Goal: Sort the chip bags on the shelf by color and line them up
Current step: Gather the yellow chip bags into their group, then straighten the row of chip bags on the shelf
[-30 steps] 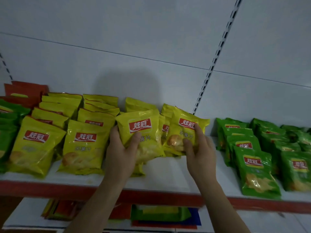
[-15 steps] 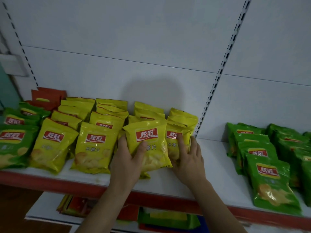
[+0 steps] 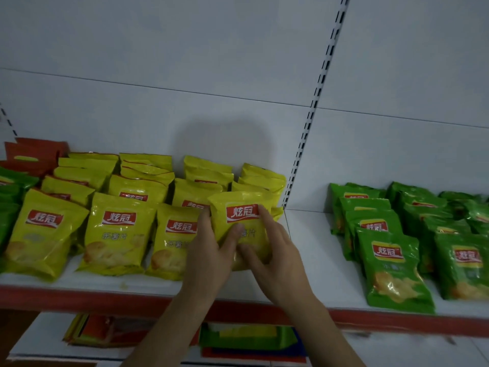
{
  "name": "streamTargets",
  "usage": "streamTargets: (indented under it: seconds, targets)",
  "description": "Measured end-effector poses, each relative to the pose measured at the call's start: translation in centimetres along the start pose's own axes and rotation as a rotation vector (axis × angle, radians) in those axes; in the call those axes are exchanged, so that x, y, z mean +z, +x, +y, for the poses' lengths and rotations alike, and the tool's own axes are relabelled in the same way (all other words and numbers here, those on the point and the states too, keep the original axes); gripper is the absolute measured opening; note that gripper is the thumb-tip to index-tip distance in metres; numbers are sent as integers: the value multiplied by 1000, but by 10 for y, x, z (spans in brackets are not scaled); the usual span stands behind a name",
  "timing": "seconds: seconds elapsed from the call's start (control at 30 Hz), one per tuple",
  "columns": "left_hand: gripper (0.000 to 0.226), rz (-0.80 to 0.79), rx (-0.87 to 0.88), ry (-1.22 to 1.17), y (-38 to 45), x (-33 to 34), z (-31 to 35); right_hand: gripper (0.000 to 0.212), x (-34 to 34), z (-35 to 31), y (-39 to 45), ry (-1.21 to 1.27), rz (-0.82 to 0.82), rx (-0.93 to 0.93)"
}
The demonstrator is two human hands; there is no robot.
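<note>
Both of my hands hold one yellow chip bag (image 3: 239, 207) upright at the front of the rightmost yellow row. My left hand (image 3: 211, 252) grips its left edge, thumb across the front. My right hand (image 3: 275, 258) presses on its right side, fingers on the front. Yellow bags (image 3: 117, 229) stand in several rows on the white shelf (image 3: 309, 250), left of the bag I hold. Green bags (image 3: 389, 263) fill the shelf's right part. More green bags (image 3: 8, 197) and red bags (image 3: 31, 154) sit at the far left.
A slotted upright (image 3: 312, 112) runs down the white back wall behind the yellow rows. The shelf has a red front edge (image 3: 105, 298). A lower shelf (image 3: 45, 337) holds flat-lying bags in mixed colours. A bare strip of shelf separates yellow from green.
The yellow bag in my left hand has moved right to the front of the rightmost yellow row. My right hand has come onto that same bag. The view shifted slightly right.
</note>
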State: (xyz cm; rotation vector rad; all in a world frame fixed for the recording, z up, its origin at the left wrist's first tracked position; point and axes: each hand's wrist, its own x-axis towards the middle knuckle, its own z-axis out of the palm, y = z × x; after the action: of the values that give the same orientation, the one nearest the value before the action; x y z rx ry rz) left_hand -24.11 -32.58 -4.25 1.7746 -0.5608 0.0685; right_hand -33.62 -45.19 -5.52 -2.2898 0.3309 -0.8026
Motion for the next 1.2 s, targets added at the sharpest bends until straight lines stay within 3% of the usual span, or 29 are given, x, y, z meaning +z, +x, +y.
streamTargets:
  seconds: [0.13, 0.23, 0.4, 0.5, 0.83, 1.03, 1.2]
  targets:
    - [86, 32, 175, 386, -6, 7, -6, 77, 4, 20, -7, -137, 55, 7]
    - [72, 49, 407, 786, -5, 6, -19, 82, 15, 30, -17, -307, 33, 34]
    - [60, -101, 373, 1116, -10, 11, -32, 85, 22, 37, -20, -641, -26, 110]
    - [63, -122, 339, 1178, -12, 12, -37, 89, 20, 35, -19, -640, -83, 101]
    - [64, -49, 349, 1137, -18, -28, -35, 84, 22, 9, -22, -615, 56, -7]
    - [71, 3, 300, 1125, -24, -94, -51, 77, 60, -38, -28, -670, 36, -103]
    - [73, 35, 252, 1132, -36, -187, -77, 79, 126, -100, -43, -638, -21, -126]
